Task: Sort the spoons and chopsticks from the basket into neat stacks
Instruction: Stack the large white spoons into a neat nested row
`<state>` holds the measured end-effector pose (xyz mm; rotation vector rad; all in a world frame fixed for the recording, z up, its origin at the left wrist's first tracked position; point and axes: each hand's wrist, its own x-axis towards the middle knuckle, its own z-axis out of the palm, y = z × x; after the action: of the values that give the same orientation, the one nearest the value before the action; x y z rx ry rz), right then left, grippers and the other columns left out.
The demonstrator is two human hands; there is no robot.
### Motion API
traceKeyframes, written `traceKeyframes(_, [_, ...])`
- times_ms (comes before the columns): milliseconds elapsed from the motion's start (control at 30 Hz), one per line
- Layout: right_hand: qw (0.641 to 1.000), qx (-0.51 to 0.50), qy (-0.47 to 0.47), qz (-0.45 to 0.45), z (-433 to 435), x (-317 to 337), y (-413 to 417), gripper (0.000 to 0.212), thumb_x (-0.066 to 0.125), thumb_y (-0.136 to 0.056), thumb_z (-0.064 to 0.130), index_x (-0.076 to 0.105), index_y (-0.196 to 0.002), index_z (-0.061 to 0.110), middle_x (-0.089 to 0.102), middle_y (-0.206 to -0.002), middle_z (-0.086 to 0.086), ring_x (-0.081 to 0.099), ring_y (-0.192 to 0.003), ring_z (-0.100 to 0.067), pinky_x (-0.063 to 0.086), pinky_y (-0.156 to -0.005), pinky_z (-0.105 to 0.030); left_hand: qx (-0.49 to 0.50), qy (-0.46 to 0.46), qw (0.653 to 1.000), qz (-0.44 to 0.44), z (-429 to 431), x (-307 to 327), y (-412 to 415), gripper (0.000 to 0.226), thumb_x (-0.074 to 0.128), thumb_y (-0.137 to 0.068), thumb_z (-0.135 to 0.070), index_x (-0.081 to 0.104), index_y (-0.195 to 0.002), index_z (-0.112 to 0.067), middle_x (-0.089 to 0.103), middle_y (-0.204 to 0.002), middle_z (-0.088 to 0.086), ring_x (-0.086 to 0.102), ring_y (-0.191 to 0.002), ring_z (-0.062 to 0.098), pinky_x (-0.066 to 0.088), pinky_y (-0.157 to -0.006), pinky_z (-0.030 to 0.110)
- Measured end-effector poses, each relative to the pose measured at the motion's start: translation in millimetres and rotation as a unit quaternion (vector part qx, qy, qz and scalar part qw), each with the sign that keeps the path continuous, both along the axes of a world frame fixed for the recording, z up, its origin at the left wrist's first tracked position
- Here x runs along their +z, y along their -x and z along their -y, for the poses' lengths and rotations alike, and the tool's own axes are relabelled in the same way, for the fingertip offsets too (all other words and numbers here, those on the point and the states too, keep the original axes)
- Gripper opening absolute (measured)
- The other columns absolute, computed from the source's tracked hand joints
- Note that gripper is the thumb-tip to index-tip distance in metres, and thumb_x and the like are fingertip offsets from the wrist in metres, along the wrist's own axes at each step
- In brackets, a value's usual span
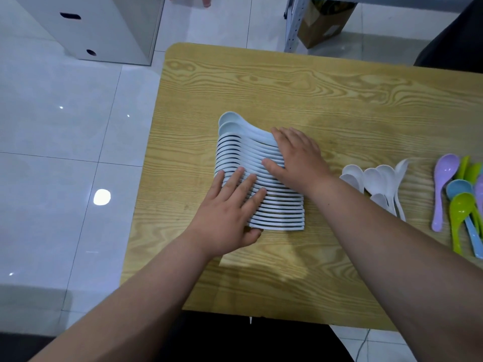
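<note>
A pale tiled floor fills the left side, with a white cabinet standing at the upper left, well apart from a wood-grain table with a rounded far-left corner. On the table, not far in from its left edge, lies a long nested row of white spoons, bowls to the left and handles to the right, running from far to near. The left hand lies flat on the near part of this row, fingers straight and spread across the bowls and thumb against the nearest spoon, gripping nothing. The right hand lies flat on the handle side of the far part, fingers straight and together, thumb across the handles, also gripping nothing. Bare wood stretches beyond the row to the far edge, and a strip of it lies to the right of the row. Past that strip sits a loose cluster of white spoons, and next to it a heap of coloured spoons in purple, green and blue, reaching the right edge of view. Behind the table stand a grey metal shelf leg and a cardboard box. A dark shape in the upper right corner may be clothing, but it is unclear.
</note>
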<state>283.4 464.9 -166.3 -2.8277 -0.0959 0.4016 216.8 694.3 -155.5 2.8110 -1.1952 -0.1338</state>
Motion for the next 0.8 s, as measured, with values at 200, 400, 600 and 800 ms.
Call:
traceKeyframes(200, [1.0,-0.001,-0.002,-0.01,3,6,-4,0.078,0.044,-0.097,0.06,0.019,-0.159,0.02,0.022,-0.165,-0.002,0.014,-0.152,-0.022,0.013,-0.123,-0.043,0.008,0.003,1.0,0.005,3,5,-5,0.072,0.058,-0.084,-0.058,0.054,-0.142,-0.016,0.051,-0.146,0.015,0.039,-0.141,0.04,0.026,-0.114,0.064])
traceKeyframes(400, [0.999,-0.014,-0.016,-0.047,6,27,5,0.071,0.047,-0.1,0.049,0.021,-0.159,0.019,0.018,-0.166,-0.008,0.013,-0.153,-0.024,0.015,-0.124,-0.04,0.021,0.058,0.998,0.0,3,14,-12,0.055,0.053,-0.086,-0.037,0.06,-0.135,-0.013,0.061,-0.132,0.011,0.051,-0.131,0.036,0.037,-0.111,0.053])
traceKeyframes(600, [0.999,-0.021,-0.031,-0.015,10,49,54,0.05,0.058,-0.096,0.03,0.052,-0.142,0.012,0.049,-0.147,-0.009,0.042,-0.138,-0.029,0.034,-0.112,-0.039,0.021,0.095,0.995,-0.027,3,29,-9,0.046,0.053,-0.084,-0.033,0.064,-0.124,-0.013,0.066,-0.113,0.005,0.061,-0.108,0.03,0.051,-0.089,0.045])
traceKeyframes(800, [0.995,-0.084,-0.045,0.012,32,68,133,0.035,0.061,-0.092,0.025,0.065,-0.126,0.016,0.065,-0.122,-0.002,0.059,-0.114,-0.022,0.053,-0.088,-0.04,-0.014,0.095,0.993,-0.076,26,36,7,0.043,0.042,-0.087,-0.037,0.066,-0.114,-0.014,0.066,-0.099,0.003,0.062,-0.087,0.028,0.055,-0.069,0.041])
